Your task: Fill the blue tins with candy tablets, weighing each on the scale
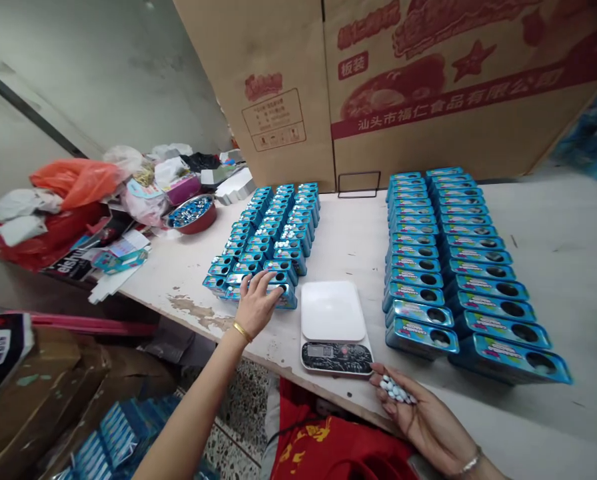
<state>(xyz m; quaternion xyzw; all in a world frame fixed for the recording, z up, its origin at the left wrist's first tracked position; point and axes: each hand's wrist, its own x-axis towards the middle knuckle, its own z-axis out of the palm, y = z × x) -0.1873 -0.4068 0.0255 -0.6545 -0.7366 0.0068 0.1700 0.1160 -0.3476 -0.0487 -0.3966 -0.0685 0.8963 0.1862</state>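
You are at the picking-up stage: your left hand (256, 305) lies with fingers spread wide over the nearest blue tin (284, 297), at the front corner of the left block of tins (273, 230), about 10 o'clock from the scale (333, 312). It touches the lid but has not closed round it. Your right hand (423, 417) sits palm up at 5 o'clock from the scale, just beside its display, fingers half curled to cup a heap of pale pellets (396, 391). The scale's plate is bare. Lifting that tin probably calls for a pinch on its short sides, since its neighbours touch it at 12 and 9 o'clock. Keep the right palm level, because it hangs over the table (358, 233) front edge at 6 o'clock. Open room runs from the scale toward 12 o'clock, between the left block and the right block of tins (458, 267).
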